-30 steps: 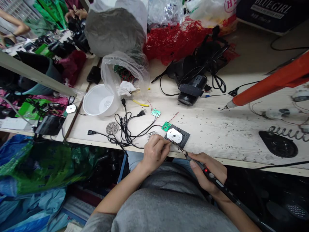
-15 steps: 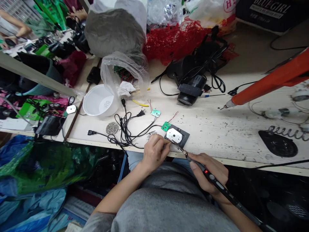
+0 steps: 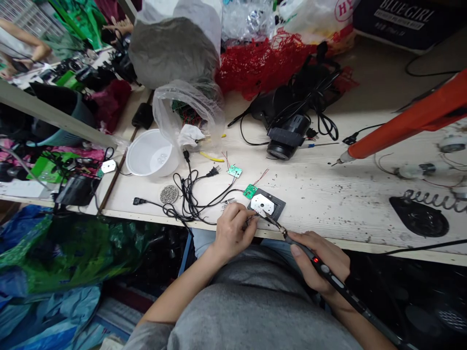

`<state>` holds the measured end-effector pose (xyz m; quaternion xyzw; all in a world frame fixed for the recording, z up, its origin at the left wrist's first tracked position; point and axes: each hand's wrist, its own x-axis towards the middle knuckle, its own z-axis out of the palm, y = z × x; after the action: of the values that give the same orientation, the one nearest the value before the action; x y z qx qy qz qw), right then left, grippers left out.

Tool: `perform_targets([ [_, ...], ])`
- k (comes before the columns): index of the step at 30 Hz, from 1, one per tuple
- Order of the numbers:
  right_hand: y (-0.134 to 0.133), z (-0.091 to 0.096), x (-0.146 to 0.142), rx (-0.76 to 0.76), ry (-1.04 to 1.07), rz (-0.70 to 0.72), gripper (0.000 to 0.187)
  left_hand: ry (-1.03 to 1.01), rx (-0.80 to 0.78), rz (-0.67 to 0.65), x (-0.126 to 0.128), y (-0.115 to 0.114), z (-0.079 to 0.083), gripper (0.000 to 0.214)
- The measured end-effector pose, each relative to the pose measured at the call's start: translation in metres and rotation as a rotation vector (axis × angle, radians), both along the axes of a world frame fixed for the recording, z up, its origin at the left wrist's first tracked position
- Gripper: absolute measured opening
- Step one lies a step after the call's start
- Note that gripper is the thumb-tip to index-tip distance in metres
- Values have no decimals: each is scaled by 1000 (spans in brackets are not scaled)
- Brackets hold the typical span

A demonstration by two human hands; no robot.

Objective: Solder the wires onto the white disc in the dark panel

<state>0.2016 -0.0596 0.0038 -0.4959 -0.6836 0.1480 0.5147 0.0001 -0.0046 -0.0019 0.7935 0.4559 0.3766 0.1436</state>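
Observation:
My right hand (image 3: 319, 265) grips a black soldering iron (image 3: 333, 282) with a red light on its handle; the tip reaches the lower left corner of a black square part with a white round board (image 3: 265, 205) at the bench's front edge. My left hand (image 3: 233, 231) is pinched shut right beside that corner, holding something thin I cannot make out. A small green circuit board (image 3: 250, 190) with red wires lies just behind the square part, and a second green board (image 3: 235, 170) lies further back.
A tangle of black cable with a plug (image 3: 189, 194), a round metal mesh disc (image 3: 169, 194) and a white bowl (image 3: 151, 154) sit to the left. A black lamp body with cords (image 3: 288, 133) is behind. An orange tool (image 3: 404, 126) and a black speaker (image 3: 419, 218) are at the right.
The soldering iron's tip and my right hand shifted slightly to the right along the black part. My left hand stays pinched at the same corner.

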Motion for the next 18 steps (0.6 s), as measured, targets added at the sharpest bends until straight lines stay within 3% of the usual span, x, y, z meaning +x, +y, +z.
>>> perform_targets([
  [4,-2,1,5,-1,4,-33,26,-48,-32,0,-4,4,10,14],
  [9,-9,5,9,-45,29,-81,26,-21,-18,128,-26,35,22,5],
  [14,-17,13,9,-87,38,-185,23,148,-194,118,-49,66,31,9],
  [18,-25,13,17,-125,15,-226,23,238,-232,127,-63,66,39,12],
])
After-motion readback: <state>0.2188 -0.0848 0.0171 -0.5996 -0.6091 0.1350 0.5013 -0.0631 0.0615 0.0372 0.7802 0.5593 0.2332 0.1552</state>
